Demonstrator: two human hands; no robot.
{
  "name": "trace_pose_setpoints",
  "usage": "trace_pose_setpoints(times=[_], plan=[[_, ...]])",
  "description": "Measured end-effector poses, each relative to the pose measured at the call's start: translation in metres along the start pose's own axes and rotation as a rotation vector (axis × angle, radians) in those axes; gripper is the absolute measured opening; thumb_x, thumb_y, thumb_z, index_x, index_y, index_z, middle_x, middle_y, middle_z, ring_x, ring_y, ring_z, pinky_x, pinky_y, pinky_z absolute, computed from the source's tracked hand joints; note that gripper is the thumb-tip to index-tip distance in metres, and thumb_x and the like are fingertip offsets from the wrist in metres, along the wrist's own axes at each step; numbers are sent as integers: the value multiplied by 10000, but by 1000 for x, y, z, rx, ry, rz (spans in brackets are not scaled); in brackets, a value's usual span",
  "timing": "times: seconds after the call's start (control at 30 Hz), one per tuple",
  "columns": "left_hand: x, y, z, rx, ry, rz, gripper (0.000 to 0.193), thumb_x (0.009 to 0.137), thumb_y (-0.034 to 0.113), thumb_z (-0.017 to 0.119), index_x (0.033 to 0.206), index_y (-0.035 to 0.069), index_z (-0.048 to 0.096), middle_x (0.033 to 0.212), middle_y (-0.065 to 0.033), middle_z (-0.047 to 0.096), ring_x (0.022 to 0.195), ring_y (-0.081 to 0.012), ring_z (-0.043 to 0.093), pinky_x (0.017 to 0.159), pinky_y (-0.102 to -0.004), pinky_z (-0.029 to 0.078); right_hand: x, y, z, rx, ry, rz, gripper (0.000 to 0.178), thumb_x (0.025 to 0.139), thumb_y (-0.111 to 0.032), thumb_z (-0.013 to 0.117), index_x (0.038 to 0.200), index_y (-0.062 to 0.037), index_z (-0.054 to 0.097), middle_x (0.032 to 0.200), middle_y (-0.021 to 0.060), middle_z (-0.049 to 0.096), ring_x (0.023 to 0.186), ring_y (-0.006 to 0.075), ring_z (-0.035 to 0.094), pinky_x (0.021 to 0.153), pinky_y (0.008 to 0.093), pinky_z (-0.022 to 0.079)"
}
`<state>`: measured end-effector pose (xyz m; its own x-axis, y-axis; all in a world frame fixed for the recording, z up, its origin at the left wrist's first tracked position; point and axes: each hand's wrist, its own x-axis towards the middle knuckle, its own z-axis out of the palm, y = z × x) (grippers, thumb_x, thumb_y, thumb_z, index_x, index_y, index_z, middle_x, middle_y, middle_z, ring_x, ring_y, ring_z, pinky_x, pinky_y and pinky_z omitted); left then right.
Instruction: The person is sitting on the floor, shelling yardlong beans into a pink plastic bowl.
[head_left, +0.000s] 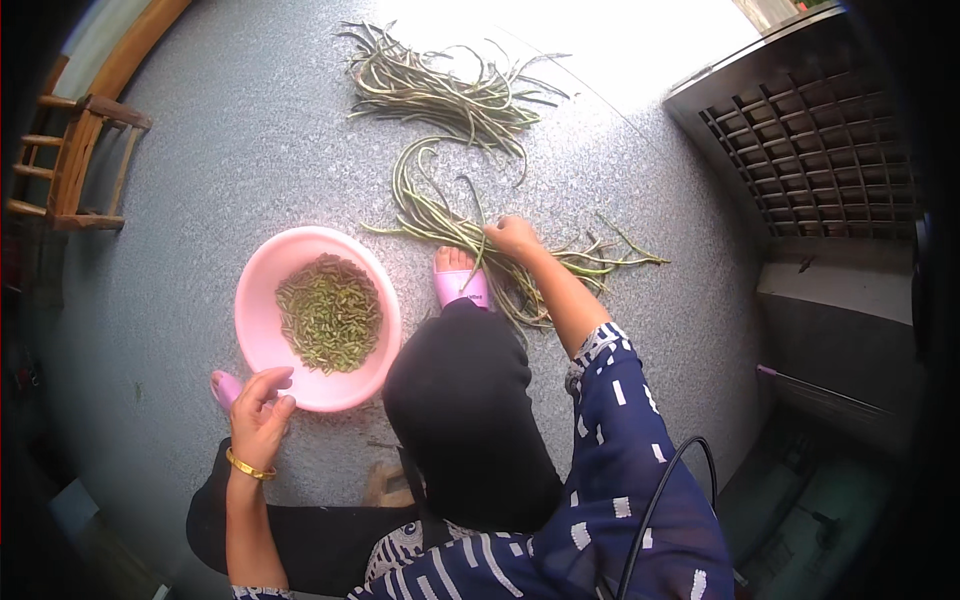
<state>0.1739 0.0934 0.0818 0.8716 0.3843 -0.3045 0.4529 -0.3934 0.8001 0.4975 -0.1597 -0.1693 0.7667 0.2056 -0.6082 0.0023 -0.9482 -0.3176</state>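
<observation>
Long green beans (435, 210) lie in a loose bundle on the floor just beyond my foot. My right hand (512, 236) reaches down onto that bundle, its fingers closed round some of the beans. To the left, a pink plastic basin (262, 345) holds a heap of short-cut bean pieces (332, 313). By the basin's near rim hovers my left hand (262, 413), its fingers loosely bent and the thumb apart, with nothing visible in it. A gold bangle (250, 466) circles the left wrist.
A second pile of long beans (440, 88) is spread farther off on the speckled grey floor (200, 200). At the far left stands a wooden stool (85, 165). A metal-framed lattice panel (815, 150) stands on the right. My pink slipper (462, 287) is beside the bundle.
</observation>
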Motion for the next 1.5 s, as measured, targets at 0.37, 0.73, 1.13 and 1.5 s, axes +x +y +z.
trace_pose_setpoints(times=[0.37,0.73,1.13,1.5], plan=[[-5,27,-13,-388,48,-23,270,779,111,555,1010,-25,517,915,-97,569,824,-143,542,755,-253,428,-25,-65,-52,449,-39,-327,173,693,-174,524,719,-8,562,683,129,585,630,221,567,571,318,443],[-23,43,-61,-962,154,62,336,796,253,537,1001,-13,530,839,-6,528,667,-38,465,580,-167,386,-285,-292,-115,450,-1178,-730,176,820,-198,502,824,-26,537,671,14,572,569,81,528,524,187,418],[-33,4,-93,-1498,408,-20,130,769,207,585,772,86,536,694,-18,539,539,-72,453,488,-193,397,-334,-272,-61,878,-1409,-378,295,857,-225,420,933,48,501,732,105,568,604,148,552,527,228,444],[-34,7,-88,-1254,785,-9,196,728,231,632,749,99,489,707,-55,591,484,-59,484,440,-170,417,-325,-267,-56,770,-1340,-346,295,855,-208,422,989,44,498,641,21,479,525,91,440,471,202,361]])
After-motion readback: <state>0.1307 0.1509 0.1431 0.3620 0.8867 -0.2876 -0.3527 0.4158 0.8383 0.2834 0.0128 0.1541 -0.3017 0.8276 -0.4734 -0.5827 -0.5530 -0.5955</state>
